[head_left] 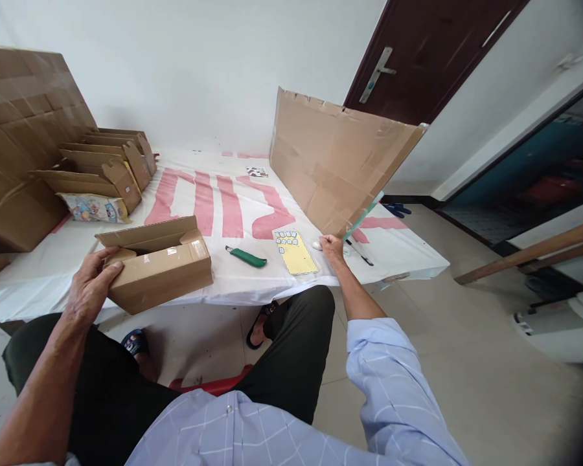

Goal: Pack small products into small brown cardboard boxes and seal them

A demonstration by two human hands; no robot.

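Furnishings: one white tablecloth (pixel 247 285) with broad red markings, creased; one small patterned card (pixel 257 171), lying flat towards its far edge; one large brown carton (pixel 24 116), taped, at the far left. Surroundings: one plain white wall (pixel 199 65); one dark reddish-brown door (pixel 432 52), shut, with silver lever handle (pixel 376 74); one opening (pixel 505 168) at right, interior blue-green and dim. Lower level: pale tiled floor (pixel 432 349); dark blue article (pixel 398 210), kind unclear, near the wall; wooden poles (pixel 529 252), slanting in from the right; red seat (pixel 218 386), mostly hidden.
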